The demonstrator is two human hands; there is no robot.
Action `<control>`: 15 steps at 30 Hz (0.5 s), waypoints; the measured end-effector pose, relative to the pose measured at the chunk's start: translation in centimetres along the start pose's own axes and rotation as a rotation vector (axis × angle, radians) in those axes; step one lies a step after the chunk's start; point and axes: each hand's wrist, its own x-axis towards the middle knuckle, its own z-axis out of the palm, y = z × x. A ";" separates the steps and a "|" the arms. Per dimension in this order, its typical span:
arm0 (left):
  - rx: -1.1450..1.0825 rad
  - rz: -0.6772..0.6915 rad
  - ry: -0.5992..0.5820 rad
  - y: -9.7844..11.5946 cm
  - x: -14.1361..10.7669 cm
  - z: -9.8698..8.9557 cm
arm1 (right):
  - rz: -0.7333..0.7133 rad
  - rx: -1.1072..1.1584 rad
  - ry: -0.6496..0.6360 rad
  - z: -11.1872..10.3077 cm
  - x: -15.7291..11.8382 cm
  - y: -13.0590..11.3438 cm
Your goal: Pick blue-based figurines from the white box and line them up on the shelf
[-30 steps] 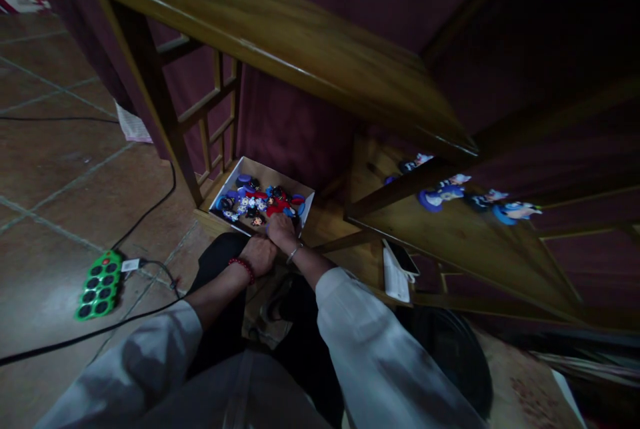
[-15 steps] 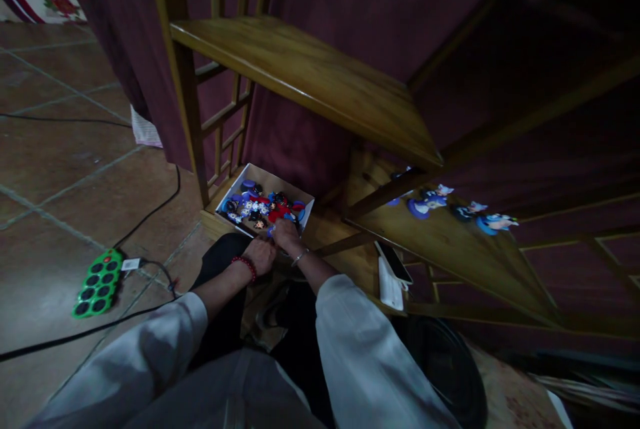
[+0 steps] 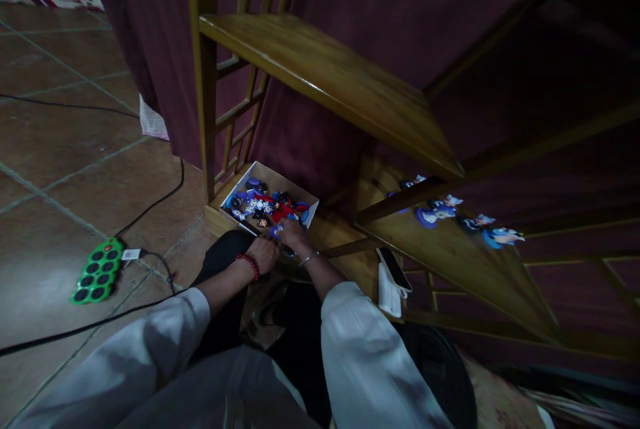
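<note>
1. Blue-purple figure point(image 3: 276, 232) at the right hand's fingertips, by the near rim of the white-walled box point(image 3: 286, 184); too small to tell facing or long axis; box's long axis runs upper left to lower right, mixed figures inside lying in differing directions.
2. Box sits on low wooden shelf point(image 3: 345, 232), left end near lattice side panel point(image 3: 240, 109); dark red curtain point(image 3: 320, 142) behind; higher shelf board point(image 3: 330, 72) overhead; bare wood right of box; phone point(image 3: 394, 270) and white item point(image 3: 389, 292) farther right; more figures point(image 3: 435, 214) on right-hand shelf point(image 3: 450, 262).
3. Right hand point(image 3: 294, 234) reaches to box's near edge, fingers together, clamped on blue-purple figure; left hand point(image 3: 264, 253) just beside it, back up, fingertips hidden, cannot tell its grip; forearms converge from both sides.
</note>
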 end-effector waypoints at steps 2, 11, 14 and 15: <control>-0.001 0.002 0.008 0.0 0.0 0.1 | 0.007 -0.014 0.005 -0.2 -0.3 -0.2; 0.003 -0.033 0.020 0.1 -0.1 0.4 | 0.016 0.006 0.024 -0.7 -1.4 -0.2; -0.004 -0.037 -0.004 0.1 -0.1 0.3 | 0.064 0.031 0.006 -0.8 -1.1 0.1; -0.003 -0.039 -0.009 0.1 -0.1 0.3 | 0.076 0.038 0.000 -0.8 -1.0 0.1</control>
